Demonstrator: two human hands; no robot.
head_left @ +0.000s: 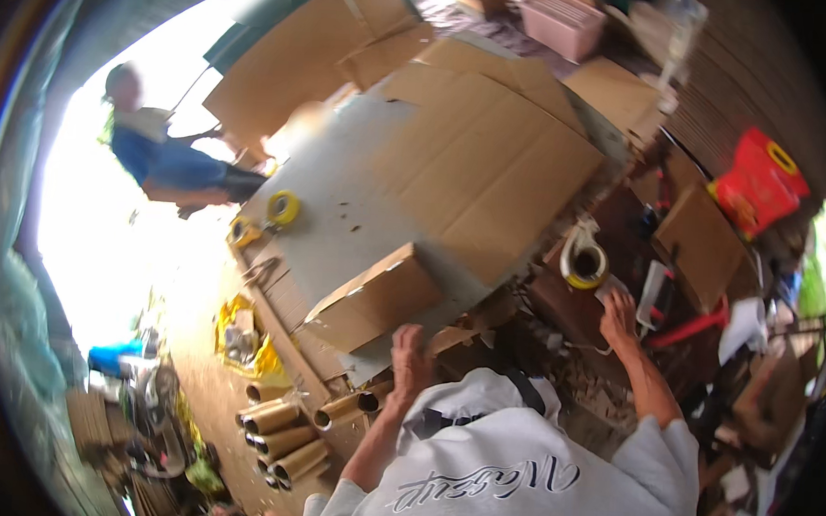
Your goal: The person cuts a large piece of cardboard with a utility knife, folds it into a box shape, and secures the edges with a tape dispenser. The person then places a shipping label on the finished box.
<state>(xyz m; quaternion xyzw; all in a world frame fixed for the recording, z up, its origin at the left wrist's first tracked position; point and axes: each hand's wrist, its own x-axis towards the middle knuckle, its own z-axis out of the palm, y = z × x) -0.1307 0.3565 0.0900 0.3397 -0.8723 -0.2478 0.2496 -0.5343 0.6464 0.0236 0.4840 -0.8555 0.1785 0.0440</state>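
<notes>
My left hand is held up at the near edge of the grey tabletop. Its fingers look loosely apart, with nothing seen in them. Just beyond them a brown cardboard box lies at a slant on that edge. On the right, my right hand reaches over a dark brown surface, fingers closed at a small pale piece too blurred to name. A roll of tape with a yellow rim and whitish wrapping sits just past those fingertips. Beside the hand lies a white and black tool.
A large flattened cardboard sheet covers much of the table. Another person stands at the far left, near yellow tape rolls. Cardboard tubes lie on the floor at lower left. A red bag and a pink bin stand farther off.
</notes>
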